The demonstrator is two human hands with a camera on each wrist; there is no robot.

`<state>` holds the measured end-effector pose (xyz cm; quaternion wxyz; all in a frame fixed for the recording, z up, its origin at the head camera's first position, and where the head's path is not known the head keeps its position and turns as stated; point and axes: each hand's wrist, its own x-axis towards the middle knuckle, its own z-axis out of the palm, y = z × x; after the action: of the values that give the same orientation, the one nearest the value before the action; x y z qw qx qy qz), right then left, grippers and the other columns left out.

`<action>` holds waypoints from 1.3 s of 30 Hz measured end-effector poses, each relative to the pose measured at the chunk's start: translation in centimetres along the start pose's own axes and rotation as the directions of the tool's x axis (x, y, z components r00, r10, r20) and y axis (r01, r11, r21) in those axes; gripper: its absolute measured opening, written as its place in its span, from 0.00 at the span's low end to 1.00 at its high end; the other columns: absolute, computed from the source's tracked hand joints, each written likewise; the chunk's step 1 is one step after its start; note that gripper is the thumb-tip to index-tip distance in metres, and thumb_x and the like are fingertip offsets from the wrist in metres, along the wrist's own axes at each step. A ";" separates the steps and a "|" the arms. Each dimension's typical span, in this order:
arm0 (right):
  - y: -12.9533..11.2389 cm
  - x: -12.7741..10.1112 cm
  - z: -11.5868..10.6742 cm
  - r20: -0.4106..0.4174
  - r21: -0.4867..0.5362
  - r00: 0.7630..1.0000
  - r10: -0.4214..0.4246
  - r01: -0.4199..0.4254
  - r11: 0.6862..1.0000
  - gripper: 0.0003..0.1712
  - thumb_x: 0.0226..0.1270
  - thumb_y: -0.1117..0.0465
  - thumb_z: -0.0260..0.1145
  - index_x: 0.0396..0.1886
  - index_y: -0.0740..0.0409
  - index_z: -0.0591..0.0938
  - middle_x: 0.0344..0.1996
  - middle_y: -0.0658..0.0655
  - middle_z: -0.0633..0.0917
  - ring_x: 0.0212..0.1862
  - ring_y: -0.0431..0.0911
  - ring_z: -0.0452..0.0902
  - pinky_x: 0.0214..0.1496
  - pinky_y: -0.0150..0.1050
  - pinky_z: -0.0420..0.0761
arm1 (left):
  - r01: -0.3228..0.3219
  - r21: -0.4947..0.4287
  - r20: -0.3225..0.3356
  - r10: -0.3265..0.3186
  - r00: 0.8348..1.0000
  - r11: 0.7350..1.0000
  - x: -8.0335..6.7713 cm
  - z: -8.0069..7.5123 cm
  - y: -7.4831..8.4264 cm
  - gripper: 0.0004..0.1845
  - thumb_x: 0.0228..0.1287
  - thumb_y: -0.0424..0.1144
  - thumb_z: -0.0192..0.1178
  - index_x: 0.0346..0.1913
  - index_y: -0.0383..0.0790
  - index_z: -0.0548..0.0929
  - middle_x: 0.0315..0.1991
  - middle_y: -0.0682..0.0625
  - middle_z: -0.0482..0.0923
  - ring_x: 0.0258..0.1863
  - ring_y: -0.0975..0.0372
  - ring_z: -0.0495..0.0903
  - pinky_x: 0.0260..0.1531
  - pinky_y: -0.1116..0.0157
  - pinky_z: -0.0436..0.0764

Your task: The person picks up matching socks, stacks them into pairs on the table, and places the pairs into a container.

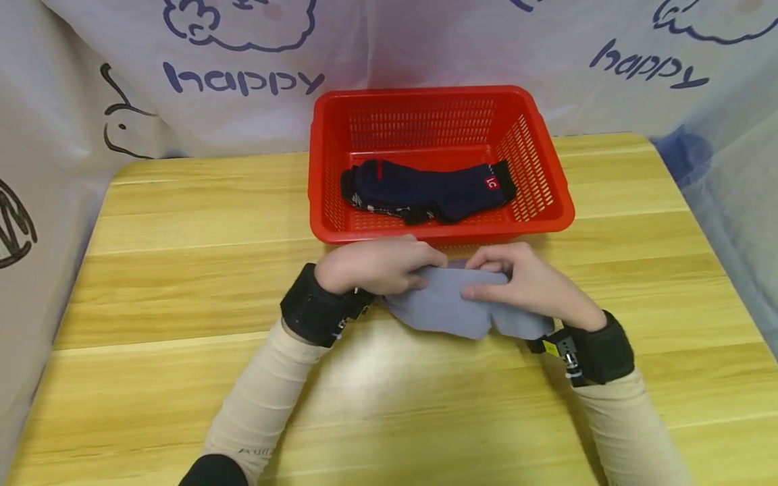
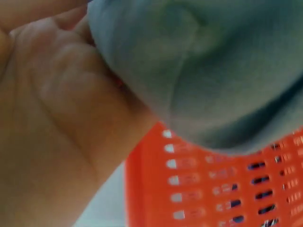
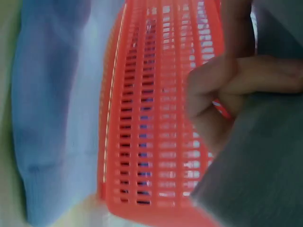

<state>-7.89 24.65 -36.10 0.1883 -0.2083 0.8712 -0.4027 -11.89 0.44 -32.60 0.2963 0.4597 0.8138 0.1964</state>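
Note:
A light grey sock [image 1: 452,307] lies on the wooden table [image 1: 182,283] just in front of the red basket [image 1: 440,233]. My left hand [image 1: 379,266] grips its left end with curled fingers, and the grey sock [image 2: 213,71] fills the left wrist view beside the left hand [image 2: 52,123]. My right hand [image 1: 519,280] pinches the sock's top edge on the right; in the right wrist view the right hand's fingers [image 3: 236,90] curl over the grey sock [image 3: 260,165]. Dark navy socks [image 1: 428,190] lie inside the basket.
The red basket [image 3: 151,118] stands at the table's back, close behind both hands. A white cloth printed with "happy" [image 1: 243,79] hangs behind and drapes the left side. Bare wood spreads to the left, right and front of the hands.

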 end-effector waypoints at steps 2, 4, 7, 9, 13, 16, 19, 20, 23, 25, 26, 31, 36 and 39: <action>0.4 0.0 -0.4 0.054 -0.043 0.998 0.031 -0.029 0.999 0.11 0.57 0.52 0.75 0.37 0.48 0.85 0.24 0.45 0.83 0.29 0.38 0.76 0.33 0.31 0.71 | 0.040 0.047 0.019 -0.041 0.999 0.998 0.1 0.2 0.0 0.10 0.70 0.31 0.54 0.50 0.43 0.80 0.31 0.54 0.71 0.33 0.62 0.72 0.35 0.70 0.69; 1.0 -0.1 -0.8 0.114 -0.065 0.993 0.040 -0.033 0.997 0.10 0.56 0.52 0.76 0.34 0.48 0.85 0.20 0.44 0.77 0.26 0.37 0.71 0.30 0.31 0.67 | 0.067 0.081 0.033 -0.070 0.997 0.994 0.2 0.3 -0.1 0.10 0.70 0.30 0.53 0.50 0.43 0.79 0.30 0.55 0.69 0.32 0.62 0.71 0.34 0.69 0.69; 1.8 -0.3 -1.3 0.181 -0.070 0.983 0.011 0.002 0.998 0.08 0.57 0.55 0.75 0.25 0.47 0.83 0.17 0.43 0.69 0.22 0.35 0.65 0.27 0.30 0.63 | 0.077 0.107 0.031 -0.080 0.996 0.991 0.2 0.4 -0.4 0.10 0.69 0.29 0.52 0.48 0.43 0.79 0.29 0.55 0.68 0.32 0.62 0.70 0.35 0.69 0.68; 2.3 -0.3 -1.6 0.203 -0.056 0.979 -0.016 0.028 0.998 0.12 0.59 0.57 0.73 0.20 0.47 0.80 0.15 0.42 0.65 0.20 0.35 0.62 0.25 0.30 0.61 | 0.080 0.123 0.024 -0.083 0.996 0.989 0.2 0.5 -0.6 0.08 0.70 0.29 0.51 0.45 0.43 0.77 0.28 0.54 0.65 0.30 0.62 0.69 0.34 0.68 0.67; 3.0 -0.1 -1.7 0.208 -0.044 0.977 -0.050 0.060 0.997 0.14 0.63 0.58 0.70 0.19 0.47 0.77 0.19 0.43 0.69 0.25 0.36 0.68 0.30 0.31 0.67 | 0.099 0.136 0.015 -0.102 0.995 0.986 0.5 0.8 -0.9 0.10 0.70 0.30 0.50 0.47 0.45 0.77 0.29 0.54 0.68 0.32 0.62 0.71 0.36 0.68 0.69; 3.4 0.1 -1.7 0.220 -0.059 0.975 -0.013 0.027 0.998 0.14 0.65 0.57 0.68 0.19 0.48 0.78 0.22 0.44 0.72 0.28 0.38 0.71 0.33 0.31 0.69 | 0.111 0.130 0.025 -0.115 0.993 0.985 1.0 1.1 -1.2 0.12 0.70 0.29 0.49 0.50 0.44 0.78 0.32 0.54 0.70 0.35 0.62 0.72 0.39 0.68 0.69; 3.8 0.1 -1.5 0.238 -0.077 0.970 0.043 -0.025 0.997 0.15 0.66 0.55 0.67 0.19 0.49 0.78 0.18 0.44 0.69 0.26 0.37 0.69 0.31 0.30 0.66 | 0.118 0.128 0.037 -0.124 0.992 0.985 1.4 1.5 -1.5 0.13 0.68 0.29 0.50 0.50 0.43 0.78 0.32 0.53 0.71 0.36 0.61 0.72 0.39 0.67 0.69; 3.9 0.2 -1.5 0.241 -0.080 0.969 0.055 -0.037 0.996 0.15 0.66 0.55 0.67 0.19 0.50 0.77 0.17 0.44 0.67 0.25 0.37 0.68 0.30 0.30 0.65 | 0.121 0.130 0.039 -0.127 0.991 0.984 1.5 1.6 -1.6 0.13 0.68 0.28 0.50 0.50 0.43 0.78 0.32 0.53 0.71 0.37 0.61 0.72 0.39 0.67 0.69; 4.1 0.2 -1.4 0.244 -0.072 0.967 0.078 -0.063 0.995 0.17 0.66 0.55 0.66 0.18 0.52 0.75 0.16 0.44 0.64 0.23 0.36 0.65 0.29 0.29 0.61 | 0.143 0.136 0.057 -0.152 0.987 0.980 1.8 1.9 -2.0 0.11 0.67 0.29 0.51 0.47 0.44 0.78 0.31 0.53 0.69 0.36 0.60 0.72 0.38 0.67 0.68; 4.3 0.2 -1.5 0.241 -0.072 0.966 0.090 -0.074 0.995 0.18 0.66 0.55 0.66 0.18 0.52 0.73 0.16 0.44 0.64 0.22 0.35 0.64 0.28 0.29 0.61 | 0.151 0.127 0.078 -0.162 0.984 0.980 1.9 2.0 -2.1 0.11 0.68 0.29 0.51 0.47 0.44 0.78 0.32 0.53 0.69 0.37 0.60 0.72 0.40 0.67 0.68; 4.3 0.1 -1.5 0.242 -0.069 0.966 0.094 -0.079 0.994 0.18 0.66 0.55 0.66 0.18 0.52 0.72 0.16 0.44 0.63 0.22 0.35 0.63 0.28 0.29 0.61 | 0.150 0.114 0.092 -0.161 0.983 0.982 2.0 2.0 -2.2 0.11 0.68 0.29 0.51 0.49 0.44 0.78 0.34 0.53 0.70 0.39 0.61 0.72 0.41 0.67 0.68; 4.2 -0.1 -1.8 0.251 -0.069 0.963 0.099 -0.084 0.994 0.20 0.66 0.56 0.66 0.17 0.52 0.70 0.16 0.44 0.62 0.21 0.34 0.60 0.27 0.29 0.59 | 0.137 0.069 0.135 -0.145 0.980 0.988 2.1 1.8 -2.0 0.13 0.70 0.30 0.51 0.54 0.43 0.77 0.40 0.53 0.72 0.44 0.60 0.71 0.46 0.66 0.68; 4.1 -0.2 -1.9 0.250 -0.053 0.966 0.064 -0.053 0.997 0.18 0.65 0.56 0.67 0.18 0.52 0.71 0.16 0.44 0.63 0.21 0.35 0.61 0.27 0.29 0.61 | 0.154 0.113 0.101 -0.165 0.981 0.982 1.7 1.7 -1.7 0.07 0.70 0.33 0.53 0.47 0.44 0.78 0.33 0.54 0.69 0.40 0.61 0.71 0.42 0.66 0.68; 4.1 -0.2 -2.1 0.234 -0.028 0.971 0.054 -0.049 0.998 0.17 0.64 0.57 0.68 0.19 0.53 0.72 0.16 0.45 0.64 0.21 0.35 0.63 0.27 0.30 0.62 | 0.154 0.167 0.077 -0.168 0.983 0.974 1.4 1.6 -1.7 0.05 0.70 0.34 0.54 0.45 0.45 0.78 0.31 0.54 0.68 0.38 0.61 0.71 0.40 0.66 0.68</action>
<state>-9.62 28.47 -37.98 0.2982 -0.2338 0.8523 -0.3605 -12.48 0.87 -35.20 0.3099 0.4228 0.8473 0.0848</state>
